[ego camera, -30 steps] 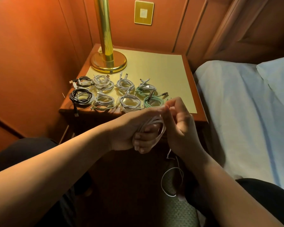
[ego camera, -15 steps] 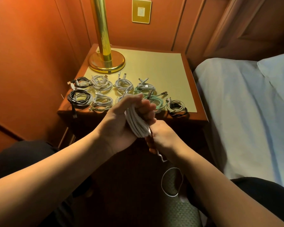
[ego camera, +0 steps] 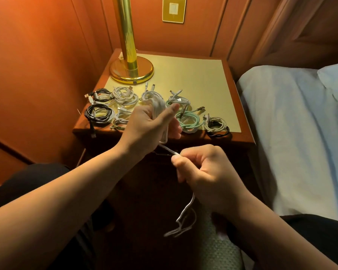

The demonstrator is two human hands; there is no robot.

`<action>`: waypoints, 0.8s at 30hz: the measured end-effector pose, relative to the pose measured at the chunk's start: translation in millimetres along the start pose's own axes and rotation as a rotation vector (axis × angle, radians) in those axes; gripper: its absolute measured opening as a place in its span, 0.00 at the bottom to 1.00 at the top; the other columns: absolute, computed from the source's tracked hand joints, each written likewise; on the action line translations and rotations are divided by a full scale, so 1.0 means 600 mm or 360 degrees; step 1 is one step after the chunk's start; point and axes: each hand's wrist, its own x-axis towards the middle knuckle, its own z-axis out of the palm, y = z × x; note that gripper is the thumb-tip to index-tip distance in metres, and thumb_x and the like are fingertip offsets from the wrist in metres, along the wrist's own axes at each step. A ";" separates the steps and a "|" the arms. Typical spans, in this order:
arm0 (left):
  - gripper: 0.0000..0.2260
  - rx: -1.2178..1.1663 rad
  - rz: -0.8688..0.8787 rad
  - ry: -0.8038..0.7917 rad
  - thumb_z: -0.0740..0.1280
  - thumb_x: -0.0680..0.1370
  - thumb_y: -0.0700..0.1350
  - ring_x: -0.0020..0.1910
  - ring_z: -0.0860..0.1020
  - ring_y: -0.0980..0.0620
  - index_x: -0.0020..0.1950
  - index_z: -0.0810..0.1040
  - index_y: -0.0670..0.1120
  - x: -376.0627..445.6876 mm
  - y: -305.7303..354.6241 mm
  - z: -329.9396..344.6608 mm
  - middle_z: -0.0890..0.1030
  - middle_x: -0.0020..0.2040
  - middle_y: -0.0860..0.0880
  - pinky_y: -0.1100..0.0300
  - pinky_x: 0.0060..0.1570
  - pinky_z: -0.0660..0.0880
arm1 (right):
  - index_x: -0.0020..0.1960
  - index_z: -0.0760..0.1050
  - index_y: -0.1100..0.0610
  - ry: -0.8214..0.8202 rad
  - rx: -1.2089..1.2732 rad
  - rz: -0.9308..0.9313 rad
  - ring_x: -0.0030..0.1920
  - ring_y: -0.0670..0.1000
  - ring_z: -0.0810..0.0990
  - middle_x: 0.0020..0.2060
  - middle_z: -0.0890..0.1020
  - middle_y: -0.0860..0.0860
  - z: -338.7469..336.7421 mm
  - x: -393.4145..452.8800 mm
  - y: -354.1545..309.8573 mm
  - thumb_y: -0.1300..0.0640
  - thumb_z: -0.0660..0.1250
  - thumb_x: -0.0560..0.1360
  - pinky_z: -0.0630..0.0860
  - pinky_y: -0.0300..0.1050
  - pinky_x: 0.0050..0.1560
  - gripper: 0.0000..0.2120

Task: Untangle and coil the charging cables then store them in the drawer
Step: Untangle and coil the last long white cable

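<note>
A: Since half a second ago: left hand (ego camera: 150, 123) raised and turned, palm side now visible; right hand (ego camera: 205, 172) drawn down and toward the bed, pulling a short length of white charging cable (ego camera: 167, 150) taut between the two. Confirm grip.

B: Left hand curled round a bundle of white loops, fingers closed on it. Right hand pinching the same cable at the fingertips. Loose tail (ego camera: 183, 215) hanging below the right hand, blurred, in front of the dark cabinet face.

A: State progress.

B: Judged partly complete. Coiled cables (ego camera: 123, 95) already laid out in two rows along the front of the bench (ego camera: 193, 78): white ones, a black one (ego camera: 98, 114) at the left, a green one (ego camera: 187, 119), and a mixed white-and-black coil (ego camera: 216, 124) near the front right corner. Exact count uncertain behind the left hand.

A: Remaining steps?

B: Finish winding the hanging tail onto the bundle. Secure the end. Then transfer all coils into the drawer. Not yet stored: every finished coil resting on the bench top. Drawer itself not identifiable in the shadow below the bench edge; open or closed cannot be told.

A: Other items?

B: Brass lamp base (ego camera: 132, 72) at the rear left of the bench, apart from the coils. Bed (ego camera: 291, 133) alongside on the right.
</note>
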 end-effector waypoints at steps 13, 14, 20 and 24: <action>0.25 -0.0252 -0.0484 -0.1039 0.58 0.79 0.64 0.27 0.76 0.49 0.35 0.78 0.46 -0.002 0.007 0.019 0.76 0.29 0.47 0.56 0.36 0.79 | 0.51 0.78 0.56 0.0562 -0.0263 -0.0330 0.33 0.47 0.78 0.34 0.78 0.43 -0.046 0.022 0.052 0.54 0.71 0.81 0.74 0.38 0.31 0.05; 0.23 -0.0318 -0.0518 -0.1080 0.59 0.80 0.61 0.26 0.76 0.51 0.33 0.79 0.49 -0.002 0.009 0.020 0.75 0.28 0.50 0.57 0.35 0.78 | 0.51 0.77 0.56 0.0571 -0.0176 -0.0266 0.34 0.48 0.79 0.35 0.79 0.45 -0.047 0.025 0.055 0.52 0.71 0.81 0.77 0.44 0.31 0.07; 0.18 -0.0571 -0.0658 -0.0870 0.65 0.81 0.49 0.24 0.69 0.52 0.31 0.71 0.48 -0.006 -0.007 0.035 0.68 0.26 0.50 0.58 0.30 0.71 | 0.51 0.75 0.57 0.0463 0.0272 0.0167 0.36 0.61 0.77 0.37 0.80 0.58 -0.022 0.045 0.095 0.30 0.65 0.77 0.78 0.62 0.36 0.28; 0.20 -0.0757 -0.0826 -0.0806 0.63 0.82 0.51 0.22 0.63 0.55 0.32 0.66 0.48 -0.010 -0.006 0.038 0.62 0.25 0.51 0.60 0.27 0.68 | 0.56 0.77 0.62 0.0238 0.0686 0.0478 0.48 0.69 0.83 0.48 0.81 0.70 0.014 0.057 0.108 0.23 0.63 0.72 0.79 0.74 0.52 0.40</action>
